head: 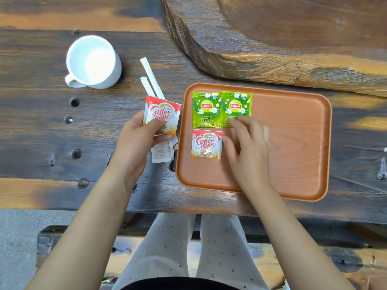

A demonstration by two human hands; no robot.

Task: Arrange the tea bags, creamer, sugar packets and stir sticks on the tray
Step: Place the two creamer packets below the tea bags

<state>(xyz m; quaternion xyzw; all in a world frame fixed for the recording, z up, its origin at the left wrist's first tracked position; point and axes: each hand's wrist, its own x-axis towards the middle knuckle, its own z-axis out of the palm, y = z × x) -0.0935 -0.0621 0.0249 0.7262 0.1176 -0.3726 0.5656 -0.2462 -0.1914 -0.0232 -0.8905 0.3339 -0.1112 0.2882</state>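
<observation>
Holding creamer packet [160, 116] in left hand [136, 141], right hand [247, 141] (fingers spread) on tea bag [235, 108]

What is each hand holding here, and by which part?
Left hand pinches a Coffee mate sachet by its lower left corner. Right hand holds nothing; its fingers press a tea bag.

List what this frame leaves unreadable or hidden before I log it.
- White packets, head view: mostly under the left hand and its Coffee mate sachet; print too small.
- Right Lipton tea bag: lower edge hidden by the right hand, fingertips blurred.
- Stir sticks: lower ends behind the sachet.
</observation>
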